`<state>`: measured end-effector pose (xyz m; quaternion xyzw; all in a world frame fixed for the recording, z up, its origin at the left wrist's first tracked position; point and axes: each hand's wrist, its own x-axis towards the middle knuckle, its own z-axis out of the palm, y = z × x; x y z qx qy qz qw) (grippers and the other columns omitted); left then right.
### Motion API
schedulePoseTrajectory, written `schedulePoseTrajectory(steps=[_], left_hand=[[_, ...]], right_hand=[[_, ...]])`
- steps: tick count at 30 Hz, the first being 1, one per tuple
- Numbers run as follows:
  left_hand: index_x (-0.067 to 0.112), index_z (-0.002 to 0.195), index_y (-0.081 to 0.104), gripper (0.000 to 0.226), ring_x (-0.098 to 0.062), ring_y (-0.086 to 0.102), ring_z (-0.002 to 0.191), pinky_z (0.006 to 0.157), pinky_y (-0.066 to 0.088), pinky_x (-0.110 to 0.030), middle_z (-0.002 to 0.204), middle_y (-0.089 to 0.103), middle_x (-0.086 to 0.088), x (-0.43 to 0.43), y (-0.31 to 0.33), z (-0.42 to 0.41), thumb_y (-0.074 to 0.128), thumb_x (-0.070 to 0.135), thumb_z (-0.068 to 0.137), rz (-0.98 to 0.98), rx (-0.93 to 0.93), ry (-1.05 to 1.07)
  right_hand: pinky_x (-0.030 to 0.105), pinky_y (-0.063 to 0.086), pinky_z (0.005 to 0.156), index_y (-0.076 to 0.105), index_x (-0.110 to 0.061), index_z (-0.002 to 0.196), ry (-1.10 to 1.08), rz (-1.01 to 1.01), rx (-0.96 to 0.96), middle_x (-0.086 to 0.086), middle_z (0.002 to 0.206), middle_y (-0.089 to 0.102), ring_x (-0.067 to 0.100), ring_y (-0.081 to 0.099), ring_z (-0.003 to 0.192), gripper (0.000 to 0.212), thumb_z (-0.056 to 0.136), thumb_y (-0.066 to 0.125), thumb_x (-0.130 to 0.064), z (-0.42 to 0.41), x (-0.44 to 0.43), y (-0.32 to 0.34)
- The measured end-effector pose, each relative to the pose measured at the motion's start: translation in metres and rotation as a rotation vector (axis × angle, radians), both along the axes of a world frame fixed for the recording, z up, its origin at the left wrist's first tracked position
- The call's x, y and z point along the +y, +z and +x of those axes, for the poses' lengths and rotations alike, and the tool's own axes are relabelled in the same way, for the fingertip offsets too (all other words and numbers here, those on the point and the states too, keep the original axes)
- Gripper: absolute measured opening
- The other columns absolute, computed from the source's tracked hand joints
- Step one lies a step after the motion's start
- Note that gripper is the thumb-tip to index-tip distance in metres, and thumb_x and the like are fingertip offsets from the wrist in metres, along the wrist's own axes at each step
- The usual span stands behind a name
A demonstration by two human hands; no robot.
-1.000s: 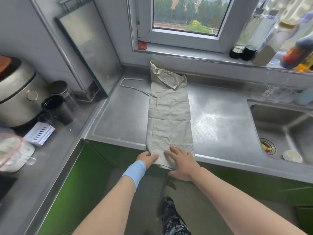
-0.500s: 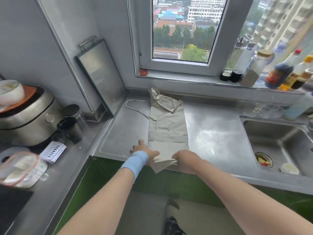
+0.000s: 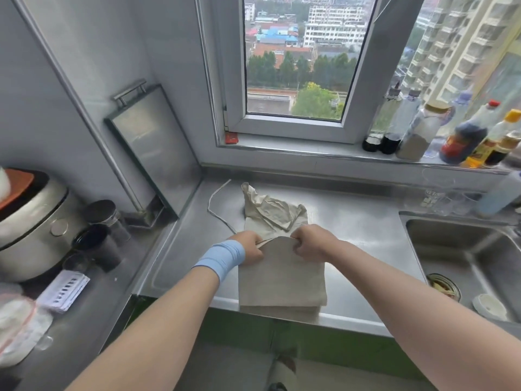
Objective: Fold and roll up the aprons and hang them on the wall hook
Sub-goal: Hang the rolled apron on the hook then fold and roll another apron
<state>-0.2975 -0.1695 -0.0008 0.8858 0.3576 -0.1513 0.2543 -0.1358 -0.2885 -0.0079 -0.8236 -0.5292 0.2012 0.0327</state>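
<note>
– Fingers [image 3: 298,240] on both hands, curled or flat?
– Curled. Left hand [image 3: 247,248] and right hand [image 3: 315,245] each pinch the raised edge of the apron [image 3: 282,280], 1 hand per corner, knuckles up.
– Where's the apron?
– On the steel counter [image 3: 358,230], below the window. Beige, folded into a narrow strip, near part doubled over in 2 layers, near end hanging just past the counter's front edge. Far end is crumpled, towards the wall.
– Strap?
– 1 thin strap [image 3: 215,204] loops on the counter, left of the crumpled end.
– Anything else?
– Blue wristband [image 3: 220,256] on the left wrist. Sink [image 3: 451,244] to the right, rice cooker [image 3: 31,221] far left, bottles [image 3: 462,136] on the sill.
</note>
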Motion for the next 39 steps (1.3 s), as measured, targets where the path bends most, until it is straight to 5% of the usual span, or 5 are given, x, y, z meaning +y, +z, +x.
schedulePoseTrajectory(steps=[13,21,28,34,39], left_hand=[[0.028,0.14,0.042,0.055,-0.023,0.044,0.131,0.107,0.038,-0.038,0.142,0.048,0.001,0.102,-0.1,0.079,0.061,0.028,0.088,0.015,0.043,0.076],[0.033,0.129,0.052,0.041,-0.027,0.056,0.113,0.097,0.046,-0.041,0.123,0.055,-0.002,0.164,-0.113,0.135,0.051,0.016,0.091,0.04,-0.169,0.135],[0.038,0.133,0.044,0.049,-0.026,0.059,0.105,0.08,0.052,-0.039,0.128,0.04,0.004,0.194,-0.122,0.177,0.053,0.016,0.09,0.149,-0.106,-0.024],[0.038,0.143,0.025,0.082,-0.026,0.061,0.103,0.078,0.051,-0.038,0.133,0.039,0.005,0.209,-0.115,0.195,0.069,0.038,0.074,0.279,-0.034,-0.176],[0.027,0.14,0.04,0.06,-0.028,0.055,0.12,0.093,0.046,-0.037,0.147,0.036,0.003,0.233,-0.117,0.214,0.057,0.007,0.087,0.222,-0.308,0.158]], right_hand=[[0.036,0.048,0.083,0.058,-0.029,0.125,-0.079,-0.021,-0.068,0.007,0.119,0.065,0.033,0.061,0.103,0.04,0.089,0.047,-0.016,0.08,0.096,-0.101],[0.03,0.045,0.067,0.055,-0.019,0.102,-0.45,-0.067,-0.054,-0.002,0.097,0.063,0.023,0.062,0.089,0.038,0.086,0.049,-0.054,0.13,0.144,-0.113],[0.029,0.038,0.064,0.056,-0.017,0.09,-0.438,-0.089,-0.012,0.003,0.095,0.064,0.028,0.053,0.079,0.011,0.087,0.045,-0.02,0.158,0.174,-0.125],[0.028,0.049,0.048,0.061,-0.009,0.087,-0.945,0.38,0.861,0.001,0.06,0.069,0.024,0.066,0.05,0.021,0.096,0.043,-0.014,0.198,0.219,-0.091],[0.03,0.049,0.079,0.04,-0.023,0.135,-0.921,0.542,1.058,-0.001,0.109,0.061,0.016,0.061,0.097,0.048,0.093,0.057,-0.008,0.213,0.234,-0.094]])
